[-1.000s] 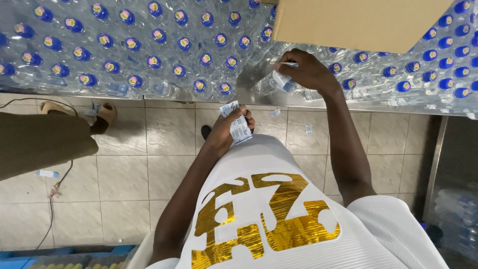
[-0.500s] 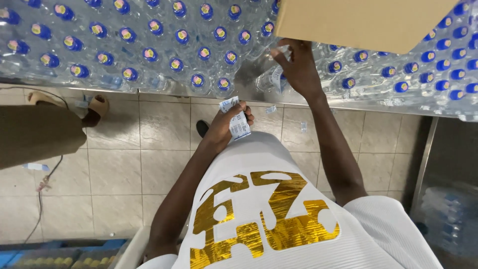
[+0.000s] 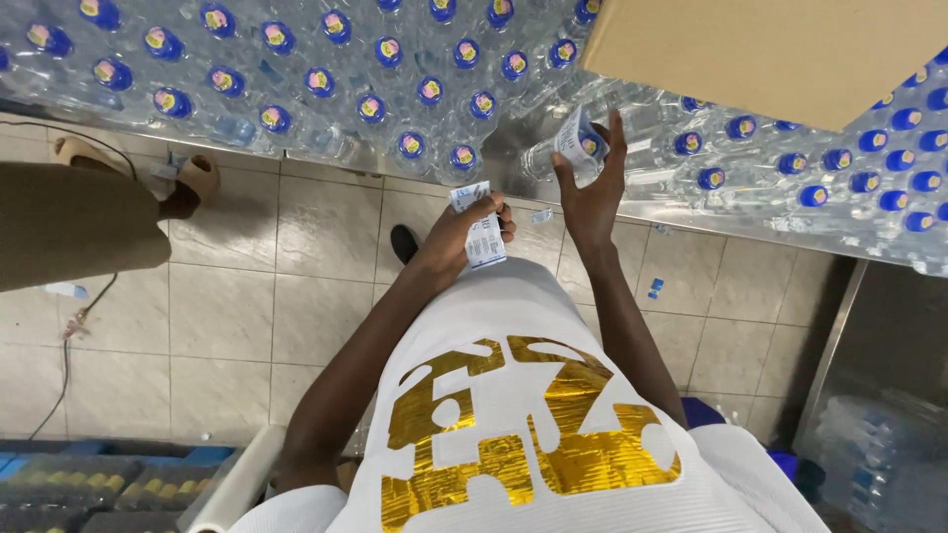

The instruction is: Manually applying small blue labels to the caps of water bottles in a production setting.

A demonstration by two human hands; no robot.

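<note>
Moved: right hand (image 3: 591,188) has pulled back from under the cardboard sheet (image 3: 780,49) and now lifts a clear bottle (image 3: 563,148) off the metal table (image 3: 691,212); the left hand has stayed at the belly with its labels.
Right hand: fingers curled round the bottle's middle, thumb on one side, fingers on the other, closed on it.
Left hand (image 3: 456,237): pinched shut on a small stack of paper labels (image 3: 482,229), just in front of the white shirt.
Bottle: lying on its side, at the table's near edge, between two big groups of blue-capped bottles (image 3: 375,69).
How it feels: I think it is light, thin and squashy. The plastic looks smooth and could slip.
Best hold: round the middle, not too hard.
Labels: thin and bendy; hold them flat.
</note>
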